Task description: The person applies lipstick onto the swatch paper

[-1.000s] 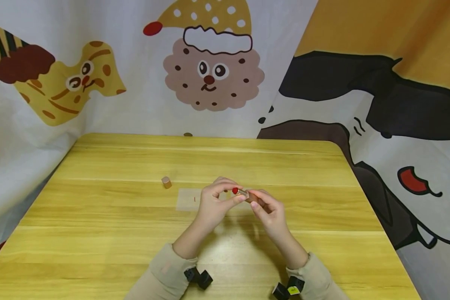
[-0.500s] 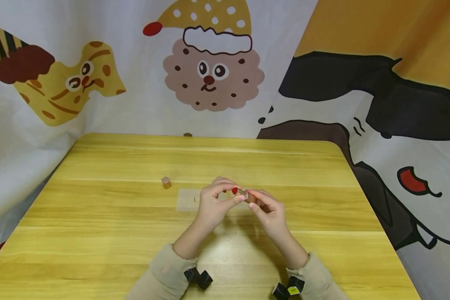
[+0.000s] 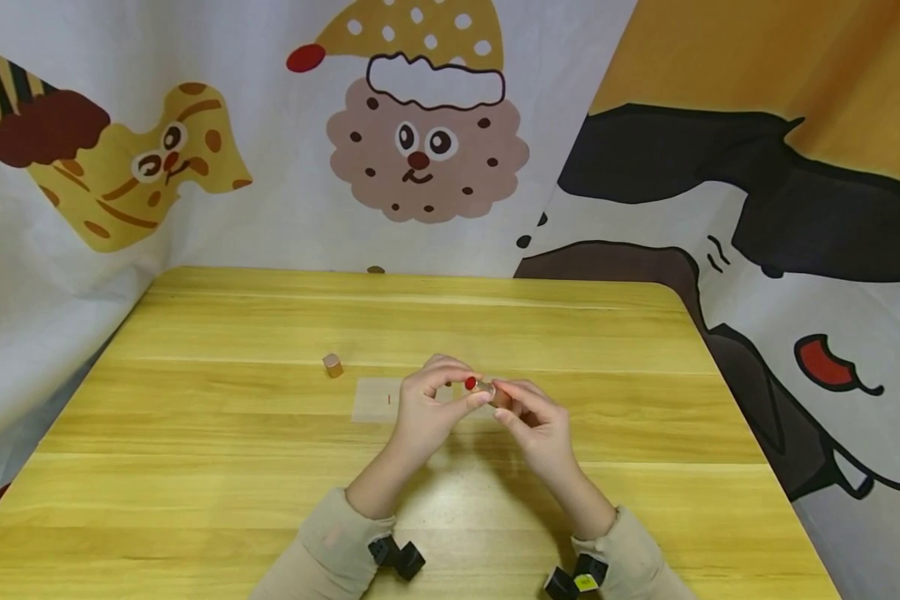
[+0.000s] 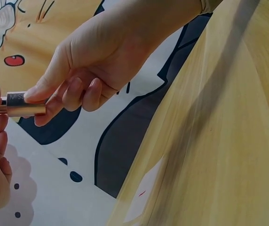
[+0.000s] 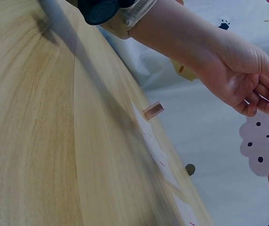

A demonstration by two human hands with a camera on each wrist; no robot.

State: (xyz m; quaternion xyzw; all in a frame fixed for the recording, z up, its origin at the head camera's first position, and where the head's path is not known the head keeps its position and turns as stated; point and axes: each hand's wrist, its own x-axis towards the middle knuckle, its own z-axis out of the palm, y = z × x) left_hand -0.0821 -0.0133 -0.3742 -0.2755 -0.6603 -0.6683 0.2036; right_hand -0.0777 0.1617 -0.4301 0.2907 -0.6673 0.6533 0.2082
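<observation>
Both hands hold a lipstick [image 3: 484, 388] above the table, its red tip pointing left in the head view. My left hand [image 3: 429, 404] pinches it near the red end, between thumb and fingers. My right hand [image 3: 542, 421] grips the copper base, thumb on the near side. In the left wrist view, the base [image 4: 19, 106] shows part of a printed word, and the right fingers curl at its end. The lipstick's copper cap [image 3: 333, 365] stands on the table, left of the hands.
White paper [image 3: 373, 400] with a small red mark lies on the wooden table [image 3: 217, 483], partly behind my left hand. In the right wrist view, another paper piece [image 5: 184, 209] with a red mark lies beside it. A printed curtain [image 3: 262, 225] hangs behind the table.
My right thumb and fingers have shifted slightly left along the lipstick, and less of its silvery tube shows. My left hand, the cap and the paper stay in place.
</observation>
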